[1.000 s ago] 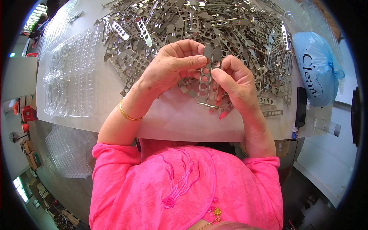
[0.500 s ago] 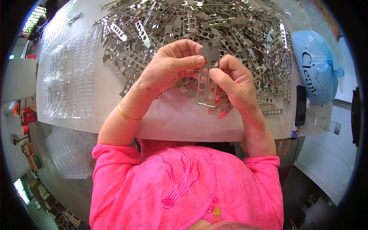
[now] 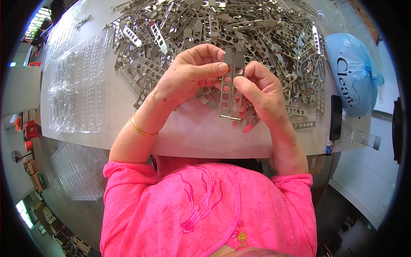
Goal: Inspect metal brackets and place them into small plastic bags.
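Note:
Upright over the near edge of the metal pile, a hinged pair of perforated metal strips [image 3: 225, 96] is held between my two hands. Its two long halves lie side by side, with round holes down their length and a crosswise pin at the bottom end. My left hand [image 3: 192, 70] pinches the upper left side between thumb and fingers. On the right side, my right hand [image 3: 264, 92] presses its thumb to the strip's middle, with the fingers curled behind. The fingertips behind the metal are partly hidden. A pink-tinted metal piece [image 3: 252, 123] shows below my right hand.
A large heap of similar perforated metal strips [image 3: 184, 25] covers the table's far middle. Clear plastic trays [image 3: 81, 85] lie on the left, with more stacked trays [image 3: 77, 171] below the table edge. On the right are a tied blue plastic bag [image 3: 353, 73] and a black phone-like object [image 3: 336, 118].
Both hands keep the same grip. The hinged strips have shifted or tilted very slightly between them.

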`<state>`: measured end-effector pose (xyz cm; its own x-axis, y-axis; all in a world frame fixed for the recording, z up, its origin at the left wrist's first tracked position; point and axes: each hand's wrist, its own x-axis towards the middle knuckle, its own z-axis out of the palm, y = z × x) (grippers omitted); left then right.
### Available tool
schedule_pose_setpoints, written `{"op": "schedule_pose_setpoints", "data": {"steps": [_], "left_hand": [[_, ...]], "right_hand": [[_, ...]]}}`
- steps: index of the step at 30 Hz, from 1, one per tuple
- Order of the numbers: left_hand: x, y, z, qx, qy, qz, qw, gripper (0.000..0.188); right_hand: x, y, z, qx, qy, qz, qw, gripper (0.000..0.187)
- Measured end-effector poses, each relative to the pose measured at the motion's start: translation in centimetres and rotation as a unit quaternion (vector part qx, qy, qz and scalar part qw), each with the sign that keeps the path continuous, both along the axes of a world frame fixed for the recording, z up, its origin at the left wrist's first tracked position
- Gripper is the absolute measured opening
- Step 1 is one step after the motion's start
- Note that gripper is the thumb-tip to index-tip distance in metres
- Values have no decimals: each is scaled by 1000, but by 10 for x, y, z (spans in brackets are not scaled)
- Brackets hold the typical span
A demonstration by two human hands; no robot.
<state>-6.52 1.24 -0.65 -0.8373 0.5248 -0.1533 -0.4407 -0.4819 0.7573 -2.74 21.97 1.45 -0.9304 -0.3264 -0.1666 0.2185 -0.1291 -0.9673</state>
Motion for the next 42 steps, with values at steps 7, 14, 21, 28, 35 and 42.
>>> {"op": "schedule_pose_setpoints", "data": {"steps": [7,14,21,28,35,42], "left_hand": [[-11,-1,17,-24,32,18,999,15],[-2,0,21,-94,97,79,988,17],[14,1,17,-93,119,106,983,14],[8,-1,19,-64,118,61,989,19],[2,-2,19,-25,93,-17,995,26],[2,-3,12,-1,84,-92,992,33]], "right_hand": [[-14,7,7,-67,23,-21,997,9],[-13,7,-3,-53,106,34,992,7],[3,7,-10,-53,104,69,991,4],[6,1,1,-13,71,86,994,8],[-5,7,1,-102,27,129,986,7],[-3,6,0,-161,10,154,975,8]]}}
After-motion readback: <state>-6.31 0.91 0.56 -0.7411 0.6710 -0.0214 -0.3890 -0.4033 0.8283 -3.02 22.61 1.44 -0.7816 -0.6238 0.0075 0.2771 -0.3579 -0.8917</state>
